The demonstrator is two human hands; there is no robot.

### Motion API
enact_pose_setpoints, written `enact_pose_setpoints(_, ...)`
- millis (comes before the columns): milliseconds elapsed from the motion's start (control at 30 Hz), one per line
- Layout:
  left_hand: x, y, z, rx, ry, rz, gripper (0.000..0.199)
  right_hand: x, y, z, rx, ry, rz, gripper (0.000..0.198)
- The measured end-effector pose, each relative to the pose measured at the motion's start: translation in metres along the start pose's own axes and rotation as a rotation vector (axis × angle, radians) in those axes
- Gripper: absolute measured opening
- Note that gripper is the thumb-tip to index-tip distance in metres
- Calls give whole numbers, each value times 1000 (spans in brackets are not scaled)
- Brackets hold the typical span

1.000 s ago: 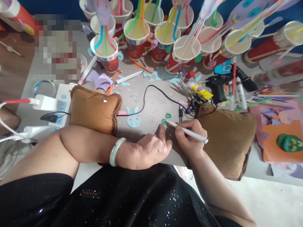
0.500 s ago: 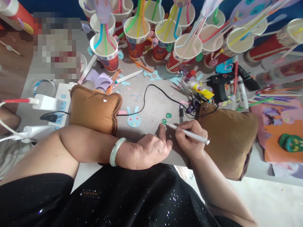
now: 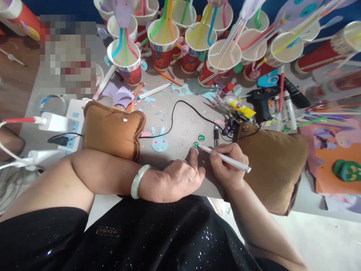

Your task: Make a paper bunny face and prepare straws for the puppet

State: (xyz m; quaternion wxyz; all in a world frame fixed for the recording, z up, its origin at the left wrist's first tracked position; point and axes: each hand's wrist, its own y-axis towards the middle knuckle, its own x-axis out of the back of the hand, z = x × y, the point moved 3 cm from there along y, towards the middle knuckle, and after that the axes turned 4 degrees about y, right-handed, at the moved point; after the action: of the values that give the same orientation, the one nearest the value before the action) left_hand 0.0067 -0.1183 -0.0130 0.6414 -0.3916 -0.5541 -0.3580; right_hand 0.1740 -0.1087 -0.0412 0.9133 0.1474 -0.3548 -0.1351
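Observation:
My right hand (image 3: 228,165) is closed around a white marker pen (image 3: 232,162). The pen's tip meets the right edge of a small green disc (image 3: 196,145) that bears a white heart outline. My left hand (image 3: 180,178) rests on the table with its index finger stretched out, the fingertip at the disc's lower edge. Its other fingers are loosely bent and hold nothing. A second green disc (image 3: 201,138) with a white heart lies just behind the first. To the left is a blue paper rabbit face (image 3: 160,143); a dark pen cap (image 3: 216,135) is near my right hand.
Brown cushions flank my hands, one left (image 3: 113,130) and one right (image 3: 272,169). A black cable (image 3: 172,116) crosses the table toward a glue gun (image 3: 261,103). Paper cups (image 3: 128,67) with straws stand behind paper scraps. A power strip (image 3: 75,124) is at the left.
The pen tip has shifted very slightly right along the nearer green disc, together with my right hand. My left hand stays in place.

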Motion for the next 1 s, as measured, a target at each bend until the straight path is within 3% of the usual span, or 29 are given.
enact_pose_setpoints(267, -2, 0, -1, 2, 37, -43, 25, -1, -2, -3, -20, -13, 43, 13)
enact_pose_setpoints(500, 1, 2, 1, 3, 23, 6, 19, 0, -3, -3, 29, -60, -64, 11)
enact_pose_setpoints(800, 1, 2, 4, 22, 80, -72, 16, 3, -3, -8, -12, -91, -110, 11)
enact_pose_setpoints(1000, 1, 8, 9, 51, 29, -83, 23, 5, -2, -8, 39, -75, -130, 10)
